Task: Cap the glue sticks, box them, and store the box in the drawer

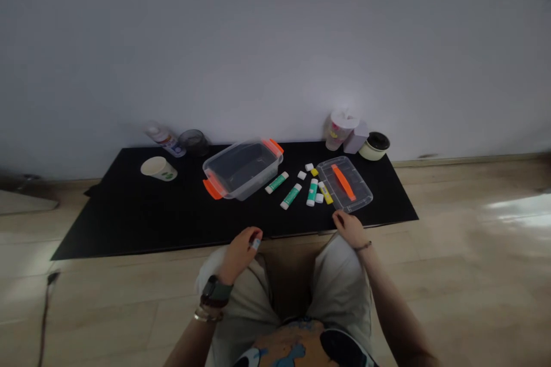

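My left hand [241, 251] is curled closed at the table's front edge, over my knee. A small white and light-blue thing [256, 243] shows at its fingers; I cannot make out its kind. My right hand [350, 229] is closed by the front edge, just below a clear lid [361, 183] with an orange handle [344, 182]. Left of the lid lie green glue sticks [291, 196], a yellow glue stick [326, 192], several white caps [302, 175] and a yellow cap [314, 172]. Behind them stands an open clear plastic box [247, 175] with orange clips.
On the black table [142, 223] a paper cup [158, 168], a spray can [166, 140] and a dark glass bowl [193, 142] stand at the left. A lidded cup [340, 129], a pale box [356, 139] and a cream pot [374, 147] stand back right, by the wall.
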### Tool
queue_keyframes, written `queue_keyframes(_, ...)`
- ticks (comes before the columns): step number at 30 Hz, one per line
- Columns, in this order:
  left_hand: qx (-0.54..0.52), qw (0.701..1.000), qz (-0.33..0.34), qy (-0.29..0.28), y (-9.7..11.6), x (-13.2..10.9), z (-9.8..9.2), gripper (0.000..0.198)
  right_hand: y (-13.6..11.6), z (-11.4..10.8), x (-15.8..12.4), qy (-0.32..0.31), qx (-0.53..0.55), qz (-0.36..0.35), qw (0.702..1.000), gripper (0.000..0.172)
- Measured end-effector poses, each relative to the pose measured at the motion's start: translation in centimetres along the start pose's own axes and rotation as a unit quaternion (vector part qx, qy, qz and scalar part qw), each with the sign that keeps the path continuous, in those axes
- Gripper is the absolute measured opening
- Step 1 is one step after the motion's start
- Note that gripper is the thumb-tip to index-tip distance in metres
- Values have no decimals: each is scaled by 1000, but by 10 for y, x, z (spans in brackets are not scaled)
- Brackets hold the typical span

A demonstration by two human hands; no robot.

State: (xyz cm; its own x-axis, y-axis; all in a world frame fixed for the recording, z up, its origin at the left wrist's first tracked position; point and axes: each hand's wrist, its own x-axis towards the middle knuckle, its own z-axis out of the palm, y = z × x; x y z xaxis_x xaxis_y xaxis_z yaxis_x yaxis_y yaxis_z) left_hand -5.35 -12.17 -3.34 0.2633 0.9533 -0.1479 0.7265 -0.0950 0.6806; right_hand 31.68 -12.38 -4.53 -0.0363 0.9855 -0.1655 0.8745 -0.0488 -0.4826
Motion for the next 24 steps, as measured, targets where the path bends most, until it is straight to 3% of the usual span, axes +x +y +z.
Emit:
queue_keyframes(7, -22, 996, 4, -86, 27, -1, -3, 26, -49, 6, 10, -118, -104, -52, 986, 31)
queue_keyframes(12, -28, 990, 23, -136, 39, -1, 2, 28, -70, 12, 3, -118, -83, -87, 986, 31)
queue_keyframes(17, -41, 993, 1, -107, 20, -2, 5, 28, -57, -1, 3, -86, -74, -71, 991, 33)
queue_keyframes(21, -137, 983, -17, -119, 23, -3, -15, 37, -51, -26, 4, -100, -59, -44, 992, 41)
queue_keyframes(23, -245, 954, -9, -174, 36, -2, -34, 46, -59, -41, 3, -178, 33, -96, 979, 54)
queue_keyframes(24, -305, 927, 3, -220, 45, 1, -44, 50, -66, -50, 2, -233, 100, -131, 958, 61)
